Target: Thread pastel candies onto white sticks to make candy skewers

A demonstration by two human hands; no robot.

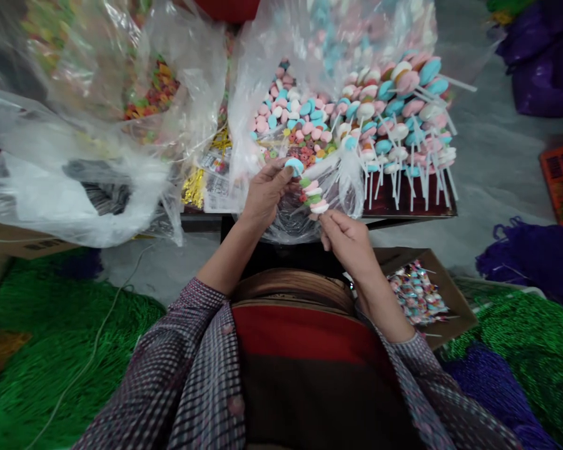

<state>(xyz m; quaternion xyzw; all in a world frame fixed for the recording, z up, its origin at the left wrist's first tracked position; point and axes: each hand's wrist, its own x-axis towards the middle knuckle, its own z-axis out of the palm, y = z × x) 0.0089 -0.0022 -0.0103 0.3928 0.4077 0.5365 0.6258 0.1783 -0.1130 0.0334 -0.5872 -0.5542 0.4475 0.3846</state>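
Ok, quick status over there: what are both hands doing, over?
Left hand pinching a blue candy. Right hand gripping a candy stick, several pieces on. Clear plastic bag bunched right behind both hands.

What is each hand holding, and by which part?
Left hand pinches a blue candy by its edge; right hand holds a candy skewer at its lower end.

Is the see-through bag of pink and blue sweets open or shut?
Open. The clear plastic bag of round pink and blue sweets has its mouth spread wide, with the sweets lying bare inside.
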